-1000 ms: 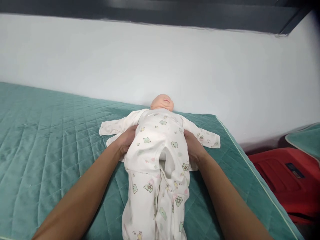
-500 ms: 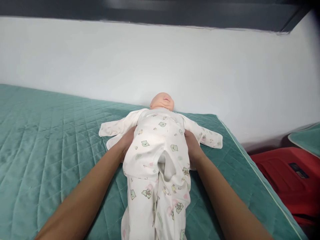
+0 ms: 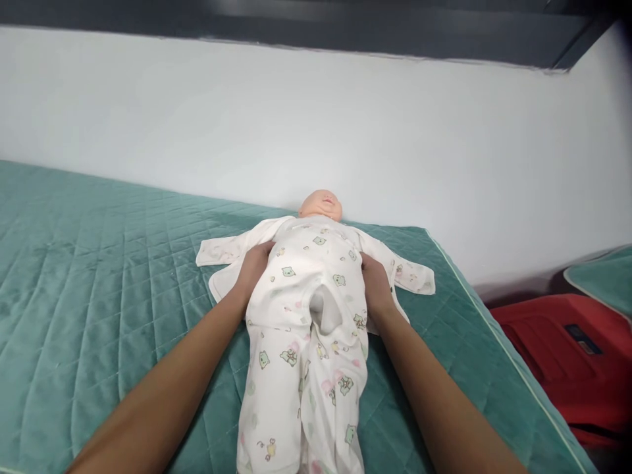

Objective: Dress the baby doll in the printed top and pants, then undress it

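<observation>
A baby doll (image 3: 320,205) lies on its back, its head by the wall. Its white jacket (image 3: 413,276) has the sleeves spread to both sides. White split-crotch baby trousers (image 3: 301,263), printed with green bears, cover its belly and legs, the waist high on the trunk. Against the left side of the trousers is my left hand (image 3: 254,266), closed on the cloth near the waist. My right hand (image 3: 376,282) grips the opposite side at about the same height. Most fingertips are hidden behind the cloth and the doll's body.
Underneath is a green quilted bed cover (image 3: 123,276), its piped edge running down the right. A pale wall (image 3: 316,118) stands behind the head, with a dark beam (image 3: 316,26) above. Beyond the right edge sits a red plastic case (image 3: 557,355) below another green cover (image 3: 605,280).
Both hands remain at the sides of the trousers, with slightly more of each showing. The trousers have shifted and smoothed a little, and the crotch opening sits slightly higher. The view moved slightly.
</observation>
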The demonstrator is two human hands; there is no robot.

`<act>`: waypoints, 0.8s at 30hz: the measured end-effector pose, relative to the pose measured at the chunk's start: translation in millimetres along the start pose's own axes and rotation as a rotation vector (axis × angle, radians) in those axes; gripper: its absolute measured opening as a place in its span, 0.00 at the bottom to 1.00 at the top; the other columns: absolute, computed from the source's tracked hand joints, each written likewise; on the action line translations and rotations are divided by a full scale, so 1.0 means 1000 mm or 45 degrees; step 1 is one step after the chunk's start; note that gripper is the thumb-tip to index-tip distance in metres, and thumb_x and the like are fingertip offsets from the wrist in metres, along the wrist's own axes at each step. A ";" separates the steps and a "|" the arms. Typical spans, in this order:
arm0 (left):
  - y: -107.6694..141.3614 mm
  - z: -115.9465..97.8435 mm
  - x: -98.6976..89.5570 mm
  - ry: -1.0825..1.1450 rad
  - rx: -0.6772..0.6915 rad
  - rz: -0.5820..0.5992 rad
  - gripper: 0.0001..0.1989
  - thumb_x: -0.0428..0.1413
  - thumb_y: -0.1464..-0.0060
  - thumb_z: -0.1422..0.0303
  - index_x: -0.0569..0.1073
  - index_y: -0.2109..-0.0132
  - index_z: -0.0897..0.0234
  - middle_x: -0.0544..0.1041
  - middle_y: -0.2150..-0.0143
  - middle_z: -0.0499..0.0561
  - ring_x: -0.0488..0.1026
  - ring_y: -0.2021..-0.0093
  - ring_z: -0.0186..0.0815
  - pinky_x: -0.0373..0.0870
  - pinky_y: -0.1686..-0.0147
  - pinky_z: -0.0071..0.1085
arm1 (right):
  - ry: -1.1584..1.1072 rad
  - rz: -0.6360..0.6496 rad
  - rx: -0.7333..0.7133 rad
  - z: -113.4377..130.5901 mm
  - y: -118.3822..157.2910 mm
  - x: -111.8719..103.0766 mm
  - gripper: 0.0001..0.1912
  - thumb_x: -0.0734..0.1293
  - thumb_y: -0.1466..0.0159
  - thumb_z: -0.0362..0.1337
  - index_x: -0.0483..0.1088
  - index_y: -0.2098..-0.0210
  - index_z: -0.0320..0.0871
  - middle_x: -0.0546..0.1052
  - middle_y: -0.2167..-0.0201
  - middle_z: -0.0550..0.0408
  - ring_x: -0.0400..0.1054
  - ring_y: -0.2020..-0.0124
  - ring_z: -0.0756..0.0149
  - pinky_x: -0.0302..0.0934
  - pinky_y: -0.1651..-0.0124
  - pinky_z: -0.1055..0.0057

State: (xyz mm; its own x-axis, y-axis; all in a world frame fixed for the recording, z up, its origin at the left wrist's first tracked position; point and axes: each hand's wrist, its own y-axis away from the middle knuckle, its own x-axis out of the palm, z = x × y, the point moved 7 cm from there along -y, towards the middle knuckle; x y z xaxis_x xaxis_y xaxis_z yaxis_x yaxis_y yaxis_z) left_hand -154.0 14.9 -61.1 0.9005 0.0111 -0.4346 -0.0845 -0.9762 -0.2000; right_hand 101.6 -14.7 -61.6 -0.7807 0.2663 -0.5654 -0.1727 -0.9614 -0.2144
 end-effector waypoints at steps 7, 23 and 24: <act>-0.006 0.006 -0.006 -0.002 -0.091 -0.121 0.14 0.52 0.46 0.69 0.72 0.52 0.63 0.81 0.56 0.54 0.77 0.55 0.43 0.71 0.54 0.37 | -0.106 0.000 0.006 -0.005 -0.006 0.000 0.15 0.63 0.43 0.42 0.76 0.61 0.42 0.81 0.64 0.50 0.72 0.60 0.53 0.65 0.58 0.62; -0.049 -0.063 0.016 -0.034 0.338 0.281 0.13 0.54 0.42 0.58 0.75 0.57 0.62 0.78 0.51 0.53 0.73 0.49 0.42 0.66 0.46 0.38 | -0.137 0.044 -0.372 0.049 -0.049 0.000 0.15 0.68 0.41 0.50 0.71 0.65 0.45 0.74 0.61 0.53 0.67 0.60 0.63 0.61 0.53 0.64; -0.050 -0.059 0.017 -0.028 0.316 0.319 0.14 0.55 0.43 0.57 0.74 0.57 0.62 0.78 0.52 0.53 0.73 0.50 0.42 0.67 0.47 0.38 | -0.129 0.078 -0.394 0.050 -0.051 0.004 0.15 0.69 0.41 0.50 0.70 0.66 0.45 0.73 0.60 0.53 0.66 0.58 0.63 0.61 0.52 0.64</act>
State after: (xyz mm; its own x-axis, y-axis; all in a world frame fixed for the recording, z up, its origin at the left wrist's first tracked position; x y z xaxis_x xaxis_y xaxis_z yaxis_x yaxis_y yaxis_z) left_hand -109.5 51.4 -6.7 0.8297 -0.2146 -0.5152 -0.4050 -0.8667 -0.2912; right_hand 77.7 31.4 -13.1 -0.8426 0.1856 -0.5056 0.0547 -0.9044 -0.4232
